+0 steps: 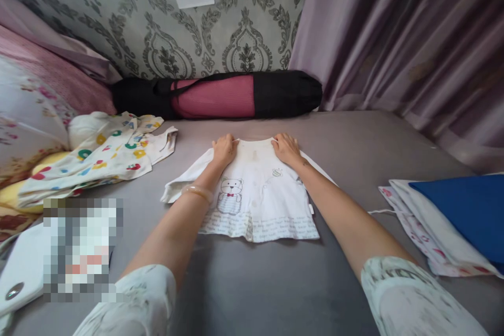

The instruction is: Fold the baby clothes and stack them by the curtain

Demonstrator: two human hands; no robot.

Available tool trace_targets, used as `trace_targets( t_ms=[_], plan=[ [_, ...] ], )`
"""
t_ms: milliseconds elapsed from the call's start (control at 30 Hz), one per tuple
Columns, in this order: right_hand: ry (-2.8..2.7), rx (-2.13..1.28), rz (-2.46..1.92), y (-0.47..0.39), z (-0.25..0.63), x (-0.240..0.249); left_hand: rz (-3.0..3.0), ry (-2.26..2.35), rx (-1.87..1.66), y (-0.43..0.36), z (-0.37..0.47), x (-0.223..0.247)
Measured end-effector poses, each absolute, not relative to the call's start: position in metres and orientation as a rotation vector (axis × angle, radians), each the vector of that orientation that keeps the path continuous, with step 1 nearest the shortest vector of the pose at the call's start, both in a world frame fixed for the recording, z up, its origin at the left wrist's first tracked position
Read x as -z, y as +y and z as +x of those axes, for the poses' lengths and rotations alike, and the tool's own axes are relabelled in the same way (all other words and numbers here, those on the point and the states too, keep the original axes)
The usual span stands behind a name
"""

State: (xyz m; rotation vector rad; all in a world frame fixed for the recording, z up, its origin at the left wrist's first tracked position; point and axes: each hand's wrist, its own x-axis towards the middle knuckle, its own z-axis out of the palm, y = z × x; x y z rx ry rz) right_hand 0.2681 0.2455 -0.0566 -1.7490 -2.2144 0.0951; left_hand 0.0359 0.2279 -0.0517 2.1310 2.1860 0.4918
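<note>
A small white baby shirt (258, 189) lies spread flat on the grey bed sheet (252, 283), its collar edge away from me. It carries a bear print, a small bee-like print and a band of lettering along the hem. Faint brownish marks show below the neckline. My left hand (224, 149) is closed on the left shoulder by the neckline, a pale bangle on that wrist. At the opposite shoulder my right hand (287, 149) is closed on the fabric too. My forearms cover parts of both sleeves, and the fingertips are partly hidden.
A black and pink long bag (214, 97) lies along the wall. To the left are a colourful patterned garment (118, 155) and a white item (27, 262) beside a blurred patch. Folded blue cloth (464, 210) tops a stack at right. Purple curtains (378, 37) hang behind.
</note>
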Motion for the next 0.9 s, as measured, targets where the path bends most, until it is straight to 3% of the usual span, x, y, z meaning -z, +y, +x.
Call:
trace_targets(
  t_ms=[233,367,600,900],
  plan=[
    [-2.252,-0.491,-1.684,0.251,0.29,0.022,2.279,2.321,-0.26,0.222,0.043,0.041],
    [-2.146,-0.458,-1.796,0.231,0.35,-0.003,2.316,2.281,-0.284,0.215,0.051,0.031],
    [-2.066,-0.873,-2.266,0.144,0.421,-0.008,2.538,1.765,-0.36,0.202,0.121,0.027],
    [-2.031,-1.045,-2.141,0.126,0.424,-0.011,2.471,1.415,-0.659,0.2,0.187,0.054]
  ],
)
